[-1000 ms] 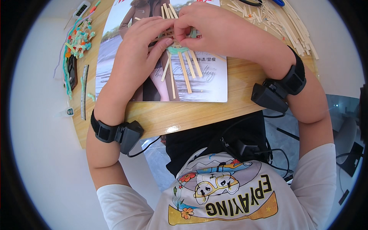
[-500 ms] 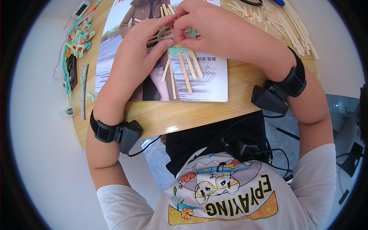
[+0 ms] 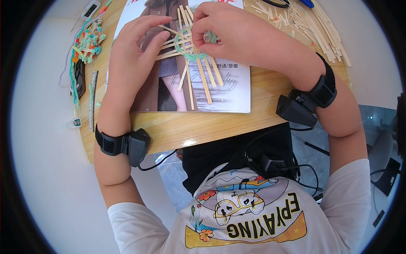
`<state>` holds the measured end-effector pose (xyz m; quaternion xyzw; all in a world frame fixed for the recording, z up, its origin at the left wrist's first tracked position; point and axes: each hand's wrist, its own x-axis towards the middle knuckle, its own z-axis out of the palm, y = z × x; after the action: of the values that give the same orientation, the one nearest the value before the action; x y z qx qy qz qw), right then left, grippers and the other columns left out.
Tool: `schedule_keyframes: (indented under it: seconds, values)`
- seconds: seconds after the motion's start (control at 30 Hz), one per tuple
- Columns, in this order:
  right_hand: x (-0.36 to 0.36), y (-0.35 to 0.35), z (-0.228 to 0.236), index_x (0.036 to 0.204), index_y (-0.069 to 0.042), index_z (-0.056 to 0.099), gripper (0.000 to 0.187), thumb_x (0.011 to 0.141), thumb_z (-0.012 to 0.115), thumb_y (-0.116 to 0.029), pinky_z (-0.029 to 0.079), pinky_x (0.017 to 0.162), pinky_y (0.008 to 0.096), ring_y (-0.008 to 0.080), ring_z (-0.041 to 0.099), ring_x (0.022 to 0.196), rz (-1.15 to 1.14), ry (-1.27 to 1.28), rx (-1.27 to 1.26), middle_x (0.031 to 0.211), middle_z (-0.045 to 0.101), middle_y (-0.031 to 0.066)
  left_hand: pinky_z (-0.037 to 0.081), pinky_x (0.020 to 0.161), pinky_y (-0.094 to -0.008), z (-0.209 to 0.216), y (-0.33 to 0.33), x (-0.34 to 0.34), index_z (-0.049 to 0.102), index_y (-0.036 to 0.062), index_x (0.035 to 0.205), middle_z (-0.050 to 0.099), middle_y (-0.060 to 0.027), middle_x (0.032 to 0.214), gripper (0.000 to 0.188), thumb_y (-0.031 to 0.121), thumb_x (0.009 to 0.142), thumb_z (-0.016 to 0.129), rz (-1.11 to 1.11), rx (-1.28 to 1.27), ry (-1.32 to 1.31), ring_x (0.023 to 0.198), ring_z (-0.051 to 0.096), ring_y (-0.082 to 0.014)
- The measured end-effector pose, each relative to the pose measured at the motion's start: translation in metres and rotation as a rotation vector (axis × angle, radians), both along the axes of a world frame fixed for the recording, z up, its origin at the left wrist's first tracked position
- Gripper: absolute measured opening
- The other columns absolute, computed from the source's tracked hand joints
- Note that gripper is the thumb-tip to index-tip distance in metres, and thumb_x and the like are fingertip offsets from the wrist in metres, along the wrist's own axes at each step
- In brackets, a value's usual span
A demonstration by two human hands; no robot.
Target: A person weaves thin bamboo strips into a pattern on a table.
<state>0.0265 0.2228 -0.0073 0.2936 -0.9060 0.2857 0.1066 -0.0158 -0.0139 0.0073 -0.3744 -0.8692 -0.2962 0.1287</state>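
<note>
Flat pale wooden strips cross one another and fan outward on a magazine. A green, yarn-like strand forms a ring around their crossing. My right hand is closed at the ring's right side, fingertips pinched on the strand and hiding part of it. To the left of the strips, my left hand is open, thumb and fingers apart, holding nothing. Its thumb points toward the strips' left ends.
Loose wooden strips lie at the far right, near blue and black handles. At the left are a bundle of coloured fuzzy pieces, a ruler, a small white digital device and a small bottle.
My left hand has let go of the strips and moved left, opening and uncovering the ring's left side. My right hand stays nearly in place at the ring.
</note>
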Motion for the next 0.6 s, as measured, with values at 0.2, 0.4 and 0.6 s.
schedule_keyframes:
  seconds: [0.2, 0.4, 0.6]
  values:
    - [-0.0013, 0.0015, -0.0007, 0.086, -0.005, 0.073, 0.007, 0.086, 0.073, -0.012, 0.055, 0.085, 0.0392, 0.0300, 0.068, 0.093, 0.031, 0.021, -0.007, 0.101, 0.067, 0.0133, 0.047, 0.102, -0.0382, -0.0003, 0.0052, 0.0035, 0.073, 0.0062, 0.116, 0.070, -0.0090, 0.119, 0.028, 0.014, 0.089, 0.074, -0.153, -0.089, -0.021, 0.116, 0.061, -0.0292]
    - [-0.0022, 0.0016, -0.0048, 0.086, -0.005, 0.073, 0.008, 0.085, 0.074, -0.013, 0.054, 0.085, 0.0393, 0.0305, 0.068, 0.093, 0.018, 0.035, -0.019, 0.100, 0.067, 0.0137, 0.046, 0.102, -0.0385, -0.0033, 0.0052, 0.0016, 0.074, 0.0046, 0.106, 0.071, -0.0076, 0.118, 0.022, 0.017, 0.088, 0.076, -0.178, -0.091, -0.073, 0.116, 0.061, -0.0291]
    - [-0.0038, 0.0020, -0.0034, 0.086, -0.005, 0.073, 0.009, 0.085, 0.074, -0.014, 0.054, 0.084, 0.0396, 0.0302, 0.068, 0.092, 0.021, 0.068, 0.002, 0.100, 0.067, 0.0133, 0.046, 0.102, -0.0391, -0.0010, 0.0041, 0.0022, 0.075, 0.0047, 0.098, 0.069, -0.0067, 0.120, 0.016, 0.016, 0.086, 0.077, -0.169, -0.134, -0.080, 0.118, 0.059, -0.0290]
